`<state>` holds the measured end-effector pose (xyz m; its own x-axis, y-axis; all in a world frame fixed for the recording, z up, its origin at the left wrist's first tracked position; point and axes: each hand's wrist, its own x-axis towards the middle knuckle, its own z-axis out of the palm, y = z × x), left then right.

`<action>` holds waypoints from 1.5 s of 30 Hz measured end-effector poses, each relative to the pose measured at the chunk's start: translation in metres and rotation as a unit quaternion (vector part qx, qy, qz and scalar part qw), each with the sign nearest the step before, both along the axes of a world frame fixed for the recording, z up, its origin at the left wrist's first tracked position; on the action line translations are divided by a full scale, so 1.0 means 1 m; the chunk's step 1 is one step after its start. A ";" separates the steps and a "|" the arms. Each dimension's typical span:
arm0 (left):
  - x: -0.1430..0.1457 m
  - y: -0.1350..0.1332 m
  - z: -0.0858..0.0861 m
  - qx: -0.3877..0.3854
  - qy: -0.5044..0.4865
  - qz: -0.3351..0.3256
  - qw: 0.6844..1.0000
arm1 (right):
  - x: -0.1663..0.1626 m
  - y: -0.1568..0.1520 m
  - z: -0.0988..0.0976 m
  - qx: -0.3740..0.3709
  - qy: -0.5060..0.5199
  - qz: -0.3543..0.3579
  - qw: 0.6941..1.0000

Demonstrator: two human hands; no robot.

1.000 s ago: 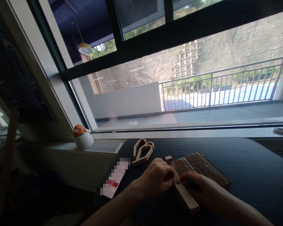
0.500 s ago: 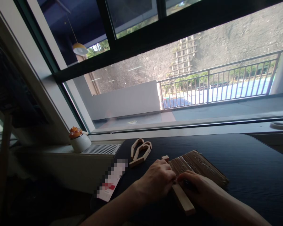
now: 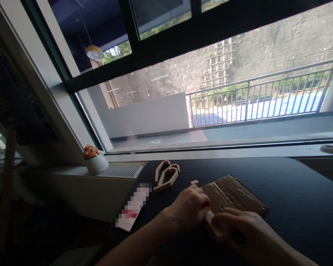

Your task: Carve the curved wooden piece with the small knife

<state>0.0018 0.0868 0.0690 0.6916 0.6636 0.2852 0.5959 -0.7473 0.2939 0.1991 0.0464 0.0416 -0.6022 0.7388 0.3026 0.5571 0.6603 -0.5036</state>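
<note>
Head view: left hand arched, fingers pinching wooden bar; right hand curled against it, grip unclear

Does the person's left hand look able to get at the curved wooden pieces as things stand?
Probably yes: the curved wooden pieces lie close beyond the left hand, nothing visible standing between. Its fingers are at the wooden bar, though, and may need freeing first.

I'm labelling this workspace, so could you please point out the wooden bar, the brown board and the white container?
Wooden bar [image 3: 209, 217]: head view, its exposed upper face.
Brown board [image 3: 233, 195]: head view, middle of its ridged top.
White container [image 3: 97, 165]: head view, its pale side.
</note>
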 end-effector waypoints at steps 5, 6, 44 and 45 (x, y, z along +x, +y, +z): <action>-0.004 0.002 -0.003 -0.045 -0.032 -0.018 0.998 | 0.008 0.004 0.001 -0.021 0.024 0.002 0.999; -0.004 0.002 -0.005 -0.046 -0.038 -0.020 0.998 | 0.009 0.005 0.000 -0.031 0.025 0.004 0.999; -0.002 0.002 -0.023 -0.216 -0.231 0.079 0.945 | 0.014 0.007 0.016 -0.056 0.005 -0.003 0.998; -0.001 0.001 -0.025 -0.212 -0.238 0.081 0.944 | 0.014 0.007 0.015 -0.062 0.010 0.001 0.998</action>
